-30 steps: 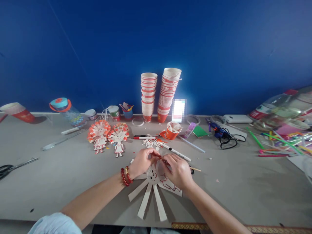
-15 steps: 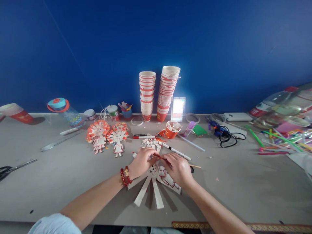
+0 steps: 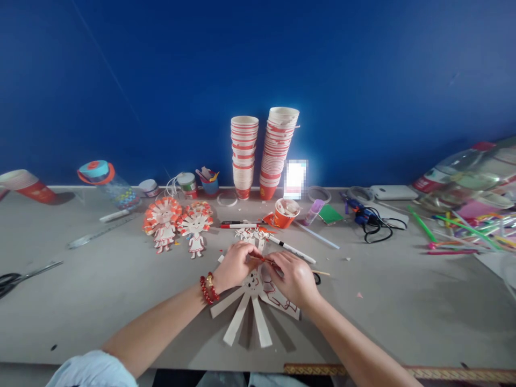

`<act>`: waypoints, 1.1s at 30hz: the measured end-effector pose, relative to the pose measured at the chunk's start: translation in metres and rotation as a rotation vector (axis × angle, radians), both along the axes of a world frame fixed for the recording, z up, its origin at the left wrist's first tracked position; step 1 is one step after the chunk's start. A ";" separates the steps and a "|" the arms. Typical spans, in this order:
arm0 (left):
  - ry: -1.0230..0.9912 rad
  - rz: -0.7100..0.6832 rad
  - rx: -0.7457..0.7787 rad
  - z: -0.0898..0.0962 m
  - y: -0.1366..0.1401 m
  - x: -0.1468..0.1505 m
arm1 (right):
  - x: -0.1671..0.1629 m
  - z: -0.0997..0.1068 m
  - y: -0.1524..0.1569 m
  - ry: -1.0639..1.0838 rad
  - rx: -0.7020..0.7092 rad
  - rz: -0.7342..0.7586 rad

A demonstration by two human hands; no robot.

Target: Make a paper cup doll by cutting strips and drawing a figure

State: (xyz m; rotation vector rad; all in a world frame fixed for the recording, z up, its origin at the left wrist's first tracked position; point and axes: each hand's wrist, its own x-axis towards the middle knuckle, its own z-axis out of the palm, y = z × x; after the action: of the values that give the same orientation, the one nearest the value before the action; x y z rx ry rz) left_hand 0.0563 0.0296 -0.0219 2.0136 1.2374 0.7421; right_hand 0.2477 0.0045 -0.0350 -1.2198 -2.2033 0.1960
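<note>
A paper cup cut into spreading strips (image 3: 242, 317) lies low in front of me, white side up, with a face drawn on its round middle. My left hand (image 3: 238, 263) is closed, pinching a reddish strip end of it at the far side. Right beside, the fingers of my right hand (image 3: 294, 274) press on that same end, thumb tips close together. Under my right hand lies a white piece with a figure outlined in dark red (image 3: 282, 301). A thin wooden stick (image 3: 322, 273) pokes out past my right hand; its other end is hidden.
Finished paper figures (image 3: 163, 223) lie left of my hands. Markers (image 3: 292, 250), paper scraps (image 3: 250, 234) and a cup of scraps (image 3: 287, 215) are beyond. Stacked cups (image 3: 244, 156) stand by the blue wall. Scissors (image 3: 28, 277) lie far left, a glue gun (image 3: 363, 212) right.
Both hands stay in nearly the same place, with small finger movements at the pinched strip end. The wooden stick's visible end has shifted slightly left.
</note>
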 end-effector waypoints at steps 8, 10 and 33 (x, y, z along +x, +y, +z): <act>0.038 0.027 -0.007 0.002 -0.002 0.002 | 0.000 -0.002 0.001 -0.012 -0.034 0.023; 0.047 0.018 -0.003 0.002 -0.002 0.002 | 0.000 -0.001 0.001 -0.002 -0.036 0.015; 0.113 -0.001 -0.007 0.001 0.001 0.000 | -0.001 -0.006 0.001 -0.012 -0.092 0.006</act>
State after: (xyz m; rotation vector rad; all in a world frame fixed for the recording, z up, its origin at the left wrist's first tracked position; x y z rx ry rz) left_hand 0.0564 0.0302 -0.0206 2.0741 1.3007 0.6300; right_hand 0.2464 0.0053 -0.0411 -1.2667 -2.2301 0.2956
